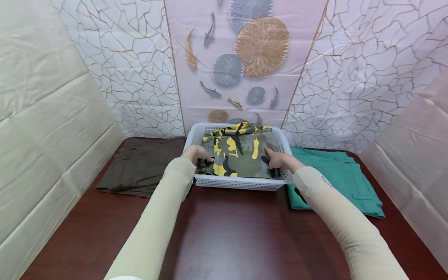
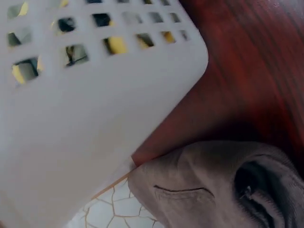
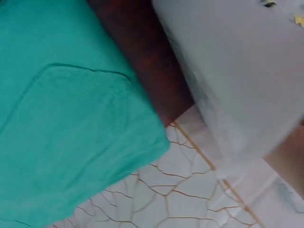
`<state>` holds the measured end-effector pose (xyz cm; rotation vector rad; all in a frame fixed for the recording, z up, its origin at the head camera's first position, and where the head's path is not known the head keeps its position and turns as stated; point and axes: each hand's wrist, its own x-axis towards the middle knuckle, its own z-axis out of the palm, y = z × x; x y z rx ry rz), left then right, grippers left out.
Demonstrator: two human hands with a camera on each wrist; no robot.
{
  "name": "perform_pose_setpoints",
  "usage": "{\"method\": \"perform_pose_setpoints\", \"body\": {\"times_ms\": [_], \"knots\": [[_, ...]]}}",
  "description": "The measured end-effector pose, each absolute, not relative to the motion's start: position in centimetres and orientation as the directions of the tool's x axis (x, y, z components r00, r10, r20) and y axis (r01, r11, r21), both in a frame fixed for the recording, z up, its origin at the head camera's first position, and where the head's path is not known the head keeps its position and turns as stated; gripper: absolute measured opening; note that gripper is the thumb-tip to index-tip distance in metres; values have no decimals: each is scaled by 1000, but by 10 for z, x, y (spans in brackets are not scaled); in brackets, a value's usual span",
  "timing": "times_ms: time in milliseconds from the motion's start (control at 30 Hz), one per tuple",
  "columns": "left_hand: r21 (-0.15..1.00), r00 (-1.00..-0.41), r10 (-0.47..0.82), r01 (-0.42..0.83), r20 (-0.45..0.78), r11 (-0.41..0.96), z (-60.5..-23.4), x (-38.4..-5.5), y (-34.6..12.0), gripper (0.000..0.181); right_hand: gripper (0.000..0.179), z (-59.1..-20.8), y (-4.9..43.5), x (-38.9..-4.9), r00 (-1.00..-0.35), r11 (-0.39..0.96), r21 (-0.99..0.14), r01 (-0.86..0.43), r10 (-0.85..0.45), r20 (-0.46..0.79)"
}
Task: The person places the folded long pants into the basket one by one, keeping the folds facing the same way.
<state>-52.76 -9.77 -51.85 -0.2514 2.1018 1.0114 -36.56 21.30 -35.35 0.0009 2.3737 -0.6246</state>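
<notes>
A folded camouflage garment (image 1: 241,155) in yellow, olive, grey and black lies in a white plastic basket (image 1: 238,182), with a bunched part of it raised at the back. My left hand (image 1: 198,153) reaches over the basket's left rim, its fingertips on the garment's left edge. At the opposite side my right hand (image 1: 281,160) touches the garment, with the index finger stretched forward over it. Most of the other fingers are hidden. In the left wrist view the basket wall (image 2: 95,118) fills much of the picture, with camouflage showing through its holes.
Dark brown folded trousers (image 1: 140,167) lie left of the basket. Green folded trousers (image 1: 339,179) lie on its right, a pocket seam showing in the right wrist view. A patterned wall covering (image 1: 140,70) rises behind the reddish-brown table (image 1: 231,233), with pale side panels (image 1: 42,116).
</notes>
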Motion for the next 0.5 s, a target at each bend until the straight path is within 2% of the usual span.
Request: {"method": "perform_pose_setpoints", "body": {"times_ms": [100,233,300,400,467,500], "knots": [[577,-717,105,-454,-689,679,-526,-529,-100,79,81,-361,215,-363,-839,891,-449,64,-196,-508],[640,-766,79,-470,-638,609,-569,-578,-112,59,71,-365,221,-362,-914,861,-506,-61,-252,-319],[690,-815,65,-442,-576,573,-587,-603,-119,49,67,-365,224,-363,-925,809,-585,-55,-261,-274],[740,-874,52,-377,-484,556,-559,-587,-117,45,62,-366,229,-366,-929,720,-694,21,-243,-280],[754,-900,42,-338,-435,563,-529,-561,-111,44,60,-367,231,-368,-931,680,-731,66,-221,-290],[751,-897,48,-337,-439,568,-509,-538,-105,41,59,-367,231,-368,-935,683,-726,75,-205,-289]]}}
